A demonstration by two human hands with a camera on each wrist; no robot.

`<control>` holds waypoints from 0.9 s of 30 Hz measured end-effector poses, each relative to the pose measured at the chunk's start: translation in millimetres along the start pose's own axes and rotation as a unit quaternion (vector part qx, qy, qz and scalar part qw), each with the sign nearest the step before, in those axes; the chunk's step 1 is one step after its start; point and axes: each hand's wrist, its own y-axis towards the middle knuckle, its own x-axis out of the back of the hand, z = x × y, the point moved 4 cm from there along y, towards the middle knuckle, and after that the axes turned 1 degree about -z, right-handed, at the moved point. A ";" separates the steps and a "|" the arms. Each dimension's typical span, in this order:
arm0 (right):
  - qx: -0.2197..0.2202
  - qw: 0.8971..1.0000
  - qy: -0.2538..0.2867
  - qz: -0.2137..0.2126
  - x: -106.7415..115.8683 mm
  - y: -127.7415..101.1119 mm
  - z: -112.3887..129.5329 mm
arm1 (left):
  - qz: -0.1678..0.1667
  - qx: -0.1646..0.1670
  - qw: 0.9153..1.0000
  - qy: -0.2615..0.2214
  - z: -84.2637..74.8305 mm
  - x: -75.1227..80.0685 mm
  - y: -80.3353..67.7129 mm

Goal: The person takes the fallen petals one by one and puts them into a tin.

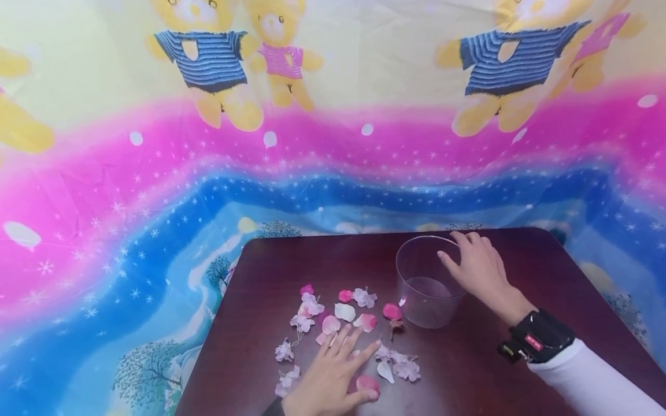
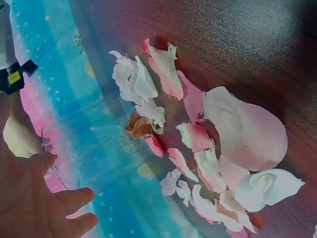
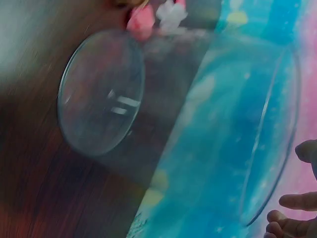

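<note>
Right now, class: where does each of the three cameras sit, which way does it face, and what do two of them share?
Head: above, looking forward and down at the table; both hands and a white sleeve show.
Left wrist: low, facing the petals; left hand shows.
Right wrist: beside the clear cup; right fingertips show.
Shared: head and left-wrist views both show the petals.

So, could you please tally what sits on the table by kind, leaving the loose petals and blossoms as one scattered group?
Clear plastic cup: 1, touched at its rim by the right hand.
Scattered group of pink and white petals: 1, too overlapped to count singly, with the left hand resting flat on it.
Hands: 2.
Total: 4, all on the dark table.
</note>
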 end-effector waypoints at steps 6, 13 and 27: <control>-0.032 0.999 -0.016 0.022 -11.7 10.6 -20.8 | -0.014 -0.009 1.000 0.021 -3.1 -1.3 1.8; -0.051 0.997 -0.019 0.060 -26.4 21.4 -32.2 | -0.015 -0.008 0.999 0.027 -6.8 -4.3 0.4; -0.072 0.994 0.009 0.086 -37.3 25.4 -40.2 | 0.000 -0.005 1.000 0.025 -6.2 -9.8 -1.1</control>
